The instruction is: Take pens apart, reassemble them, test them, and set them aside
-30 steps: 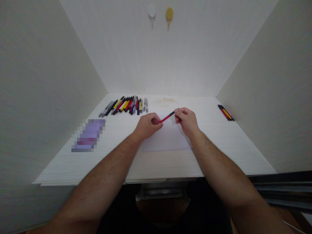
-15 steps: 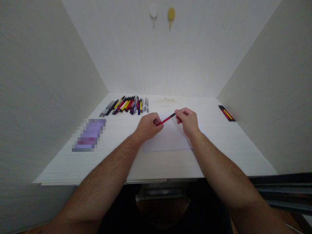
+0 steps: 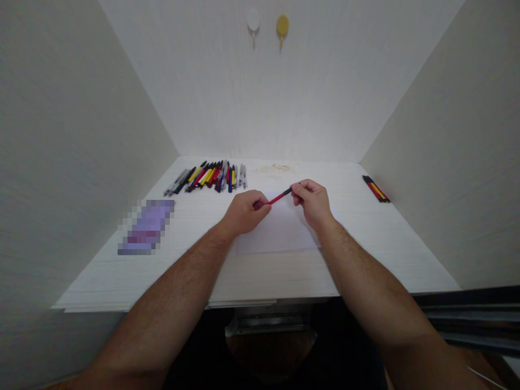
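Observation:
A red pen (image 3: 278, 198) with a black end slants between my two hands, above a sheet of white paper (image 3: 280, 233). My left hand (image 3: 248, 210) is closed on its red end, thumb pressed along it. At the black end, my right hand (image 3: 311, 200) pinches the pen between thumb and fingers. The very tips of the pen are hidden in my fingers. Beyond my left hand lies a loose row of pens (image 3: 207, 176) in black, yellow, red, blue, white and clear plastic.
On the right, several red, yellow and black pens (image 3: 376, 189) lie together near the side wall. A blurred purple item (image 3: 150, 225) lies on the white table (image 3: 170, 276) at left. White (image 3: 253, 20) and yellow (image 3: 282, 25) hooks hang on the back wall.
My left hand's grip has shifted a little on the red end, and less of that end shows now. My right hand stays nearly in place. The camera view has shifted slightly.

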`<state>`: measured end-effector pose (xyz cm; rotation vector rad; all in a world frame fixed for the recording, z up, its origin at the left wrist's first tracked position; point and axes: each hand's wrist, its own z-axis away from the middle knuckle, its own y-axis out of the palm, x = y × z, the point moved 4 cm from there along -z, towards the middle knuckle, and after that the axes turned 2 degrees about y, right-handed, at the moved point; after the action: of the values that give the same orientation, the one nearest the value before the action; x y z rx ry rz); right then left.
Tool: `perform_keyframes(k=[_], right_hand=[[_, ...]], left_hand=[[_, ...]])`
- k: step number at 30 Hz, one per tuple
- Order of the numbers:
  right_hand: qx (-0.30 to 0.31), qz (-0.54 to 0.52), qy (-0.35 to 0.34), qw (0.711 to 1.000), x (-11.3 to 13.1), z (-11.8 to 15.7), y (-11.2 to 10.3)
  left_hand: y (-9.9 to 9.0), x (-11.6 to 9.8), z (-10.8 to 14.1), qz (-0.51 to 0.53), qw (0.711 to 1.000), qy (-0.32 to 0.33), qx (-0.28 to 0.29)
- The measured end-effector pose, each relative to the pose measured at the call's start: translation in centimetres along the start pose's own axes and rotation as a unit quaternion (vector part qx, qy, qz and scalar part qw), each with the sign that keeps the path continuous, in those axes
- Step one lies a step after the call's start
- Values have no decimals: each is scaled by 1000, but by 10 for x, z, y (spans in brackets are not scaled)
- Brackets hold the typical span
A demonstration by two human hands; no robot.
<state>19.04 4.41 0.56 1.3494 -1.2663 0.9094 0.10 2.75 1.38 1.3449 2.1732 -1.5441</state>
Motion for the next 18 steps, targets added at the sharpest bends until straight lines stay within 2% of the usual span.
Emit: perform_keyframes(k=[9,11,18], right_hand=[[39,-31,21,999,1,1,1],[44,-36,22,998,0,1,0],[47,-49,14,998,0,0,1]], left_hand=[[11,8,-1,125,982,-92,109],[11,9,-2,139,979,-96,113],[12,11,0,196,972,-109,73]])
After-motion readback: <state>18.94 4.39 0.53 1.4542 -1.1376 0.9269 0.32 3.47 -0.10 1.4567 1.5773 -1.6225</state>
